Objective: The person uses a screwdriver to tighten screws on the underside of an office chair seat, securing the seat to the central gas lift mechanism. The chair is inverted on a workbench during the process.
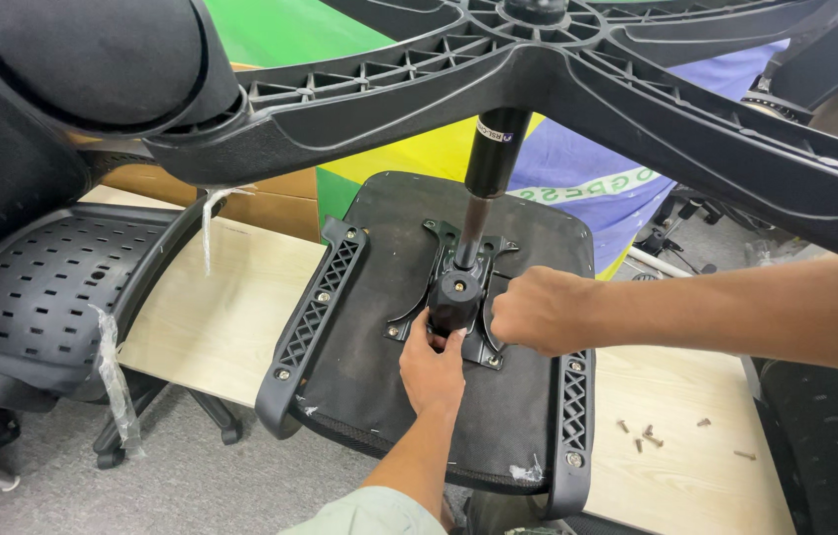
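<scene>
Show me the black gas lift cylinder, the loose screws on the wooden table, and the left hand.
black gas lift cylinder (pixel 494 154), head view, on its thick upper tube
loose screws (pixel 645 436), head view, on the middle of the cluster
left hand (pixel 433 372), head view, on its back

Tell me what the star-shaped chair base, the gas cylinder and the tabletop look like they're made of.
Chair base: moulded black plastic by its look, matte, with ribbed webbing showing on the underside. Gas cylinder: probably metal, smooth black semi-gloss tube with a thinner rod below. Tabletop: pale wood-grain board, likely laminate; the flat, even surface leaves that open.
</scene>
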